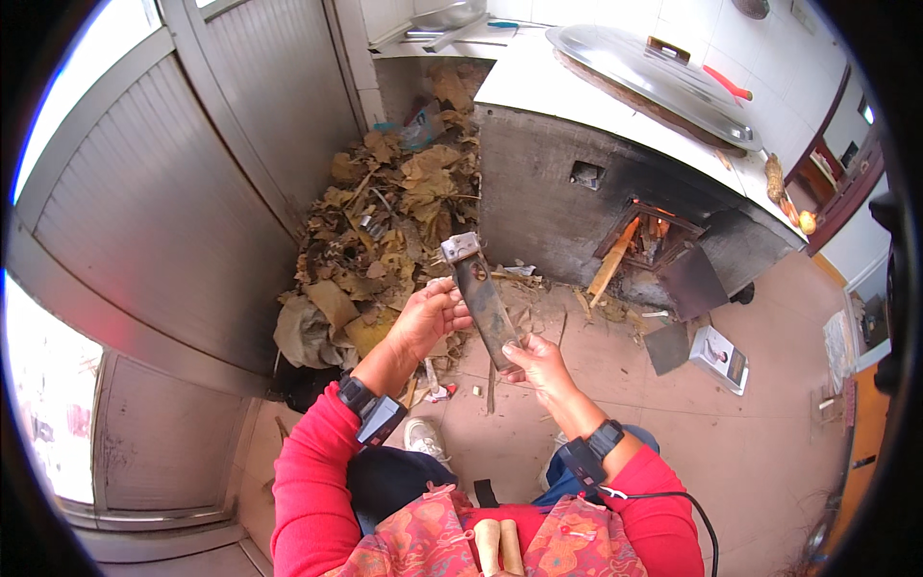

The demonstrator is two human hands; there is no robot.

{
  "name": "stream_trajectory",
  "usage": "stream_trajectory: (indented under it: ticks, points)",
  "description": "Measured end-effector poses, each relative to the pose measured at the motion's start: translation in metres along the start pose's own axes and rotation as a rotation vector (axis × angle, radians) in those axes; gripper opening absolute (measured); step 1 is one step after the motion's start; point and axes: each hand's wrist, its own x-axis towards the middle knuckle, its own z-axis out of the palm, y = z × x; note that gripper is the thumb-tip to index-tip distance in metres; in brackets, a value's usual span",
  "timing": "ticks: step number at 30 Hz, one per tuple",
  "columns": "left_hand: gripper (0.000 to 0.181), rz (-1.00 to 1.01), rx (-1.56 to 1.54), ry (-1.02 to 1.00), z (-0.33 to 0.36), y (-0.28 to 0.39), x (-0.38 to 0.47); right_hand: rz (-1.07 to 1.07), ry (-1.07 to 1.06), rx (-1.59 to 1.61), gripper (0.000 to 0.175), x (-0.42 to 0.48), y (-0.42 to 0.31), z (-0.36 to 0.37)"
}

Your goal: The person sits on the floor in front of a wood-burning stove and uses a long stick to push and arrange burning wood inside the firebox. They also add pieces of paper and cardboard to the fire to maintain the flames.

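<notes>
My right hand [535, 362] grips the lower end of a long, flat, dark-stained object [484, 306], probably metal, which has a pale block with small round spots at its top. My left hand [430, 317] is beside its upper part with bent fingers; whether they touch or hold it is hard to tell. Beyond my hands lies a heap of dry leaves [404, 216]. To the right, a fire burns in the opening of a masonry stove [533, 187], with a wooden stick [614, 261] slanting out of it to the floor.
A large metal lid [642, 76] covers the stove top. By the fire opening are a dark metal plate [694, 283], a smaller dark sheet [668, 349] and a white box [719, 359]. Metal-framed panels [166, 209] stand at left. Twigs and scraps litter the tiled floor.
</notes>
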Motion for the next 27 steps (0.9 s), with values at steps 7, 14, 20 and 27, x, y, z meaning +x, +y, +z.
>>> stream_trajectory:
  ticks: [7,14,20,27]
  points:
    - [0.016,0.196,0.23,0.159,-0.001,-0.014,-0.031,-0.137,-0.141,-0.231,0.019,0.008,0.024,0.025]
    - [0.02,0.276,0.362,0.222,-0.003,-0.015,-0.05,-0.03,-0.261,-0.196,0.015,-0.001,0.037,0.04]
    - [0.028,0.25,0.264,0.26,-0.007,-0.001,-0.055,0.056,-0.338,-0.216,0.017,-0.006,0.043,0.03]
    - [0.033,0.125,0.205,0.247,-0.021,0.002,-0.049,-0.519,0.128,-0.977,0.035,-0.012,0.03,0.019]
